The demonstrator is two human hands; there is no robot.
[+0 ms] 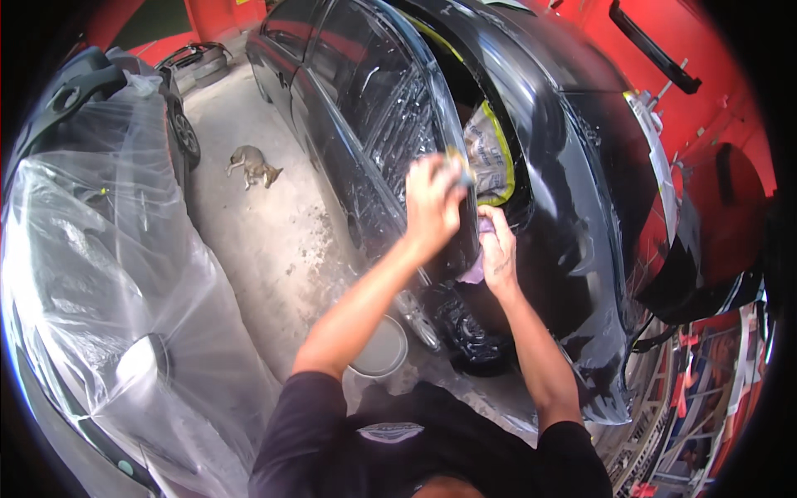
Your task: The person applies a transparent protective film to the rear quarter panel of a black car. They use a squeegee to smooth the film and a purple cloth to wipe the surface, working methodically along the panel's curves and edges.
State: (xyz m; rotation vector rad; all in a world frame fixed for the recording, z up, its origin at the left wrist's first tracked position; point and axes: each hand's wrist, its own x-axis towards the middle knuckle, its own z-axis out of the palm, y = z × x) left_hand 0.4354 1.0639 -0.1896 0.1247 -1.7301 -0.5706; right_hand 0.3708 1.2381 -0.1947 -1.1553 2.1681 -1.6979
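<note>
My left hand (pixel 430 207) is closed on a small yellow and bluish-grey block (pixel 459 169), blurred by motion, at the edge of an open car door (pixel 390 178). Clear film covers the door's window. Lower on the same edge, my right hand (pixel 499 253) grips a thin lilac sheet (pixel 475 270), cloth or paper, which hangs below the fingers. Past the door, masking paper (pixel 488 153) with yellow-green tape along its border fills part of the door opening. The dark car body (pixel 556 216) has dull and shiny patches.
To the left stands another car under clear plastic sheeting (pixel 108 249). A dog (pixel 253 166) lies on the concrete floor (pixel 249 241) between the cars. Below my left forearm is a round grey lid or bucket (pixel 382 347). Metal racks and loose parts (pixel 693 407) crowd the lower right.
</note>
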